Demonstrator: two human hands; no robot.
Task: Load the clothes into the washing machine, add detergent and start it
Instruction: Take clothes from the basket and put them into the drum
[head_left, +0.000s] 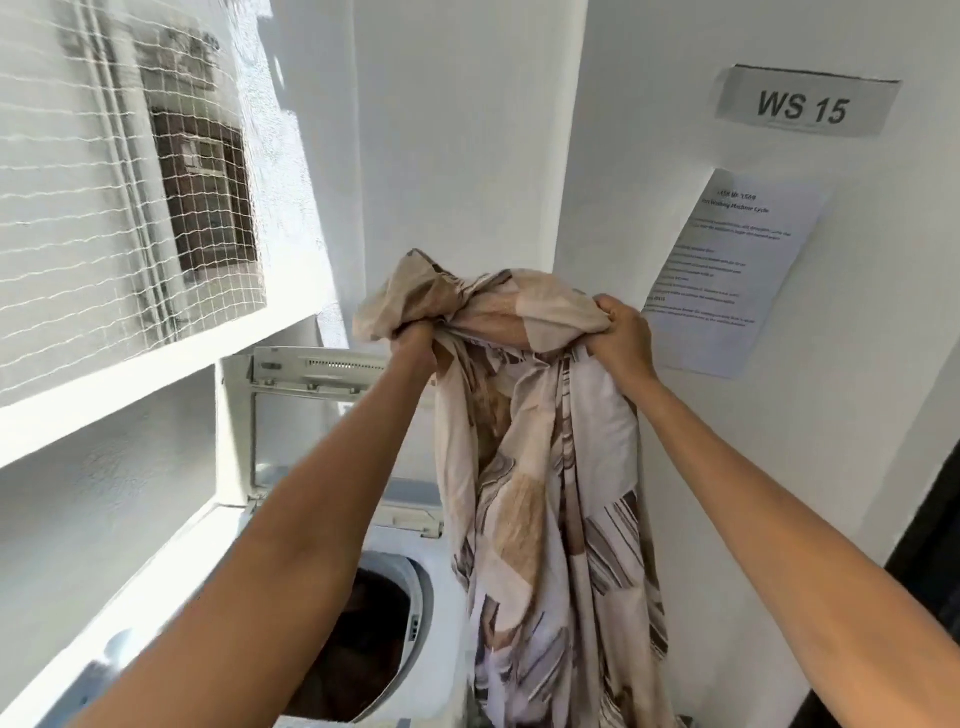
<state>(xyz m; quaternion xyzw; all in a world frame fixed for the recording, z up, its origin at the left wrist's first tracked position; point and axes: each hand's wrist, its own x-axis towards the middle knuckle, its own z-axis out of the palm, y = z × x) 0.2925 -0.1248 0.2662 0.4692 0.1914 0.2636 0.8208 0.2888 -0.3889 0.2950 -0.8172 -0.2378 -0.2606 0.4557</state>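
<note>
A large beige, brown and white patterned cloth (545, 493) hangs from both my raised hands in front of the white wall. My left hand (415, 340) grips a bunched top corner of it. My right hand (621, 332) grips the other top part. The cloth drapes down over the right side of a white top-loading washing machine (441, 597). Its lid (311, 410) stands open at the back. The dark drum opening (363, 634) shows below my left forearm, with dark cloth inside it.
A white ledge (130, 395) runs along the left, under a netted window (130, 171). On the right wall hang a "WS 15" sign (805, 104) and a printed paper sheet (737, 270). A dark door edge (924, 545) stands at the far right.
</note>
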